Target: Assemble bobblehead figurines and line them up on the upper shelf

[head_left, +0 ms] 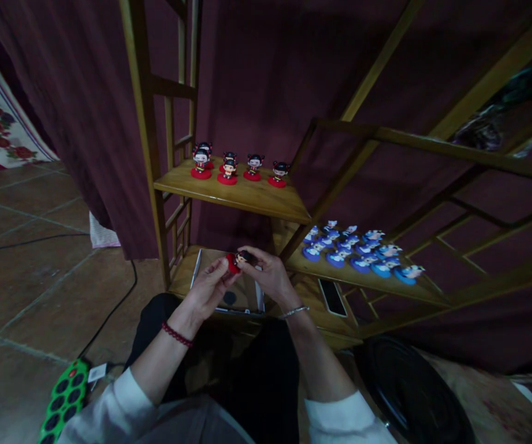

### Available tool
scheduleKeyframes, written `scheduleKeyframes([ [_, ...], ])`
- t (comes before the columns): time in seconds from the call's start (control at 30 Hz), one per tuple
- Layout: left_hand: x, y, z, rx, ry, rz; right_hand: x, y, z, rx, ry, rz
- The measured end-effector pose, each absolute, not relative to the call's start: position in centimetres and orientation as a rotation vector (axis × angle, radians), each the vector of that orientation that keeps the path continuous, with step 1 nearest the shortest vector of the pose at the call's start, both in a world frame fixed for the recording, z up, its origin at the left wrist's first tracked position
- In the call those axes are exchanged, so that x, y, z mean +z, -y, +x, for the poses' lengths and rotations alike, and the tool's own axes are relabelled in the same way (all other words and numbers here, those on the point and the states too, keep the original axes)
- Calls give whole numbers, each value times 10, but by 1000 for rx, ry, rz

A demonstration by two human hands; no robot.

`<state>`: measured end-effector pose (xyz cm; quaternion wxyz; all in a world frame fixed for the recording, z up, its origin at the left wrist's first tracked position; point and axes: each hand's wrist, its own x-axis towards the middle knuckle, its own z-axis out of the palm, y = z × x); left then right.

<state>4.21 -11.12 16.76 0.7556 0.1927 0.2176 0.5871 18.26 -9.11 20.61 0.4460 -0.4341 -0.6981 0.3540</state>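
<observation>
Between my two hands is a small figurine [239, 261] with dark hair and a round red base. My left hand [211, 287] pinches the red base, and my right hand [268, 271] grips the head end. The figurine lies tilted on its side, partly covered by fingers. Just below my hands a shallow white-edged box [252, 311] rests on the lower shelf, with a dark round spot inside it. Similar red-based figurines [228, 172] stand upright in two loose rows on the wooden shelf [229, 194] above.
Several blue and purple figurines [339, 256] stand on the right-hand shelf. Below them lies a phone [332, 297]. A green power strip [66, 398] with a black cable is on the tiled floor at left. A black round object [414, 391] sits at lower right.
</observation>
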Motion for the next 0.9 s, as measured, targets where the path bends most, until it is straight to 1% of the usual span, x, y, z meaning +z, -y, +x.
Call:
scheduleKeyframes([
  [0.5, 174, 114, 39, 1321, -475, 421, 221, 86, 179, 954, 1849, -1057],
  [0.7, 177, 114, 39, 1318, -472, 413, 234, 85, 179, 905, 1972, -1080],
  [0.9, 176, 115, 39, 1322, -476, 412, 236, 84, 179, 845, 2066, -1116],
])
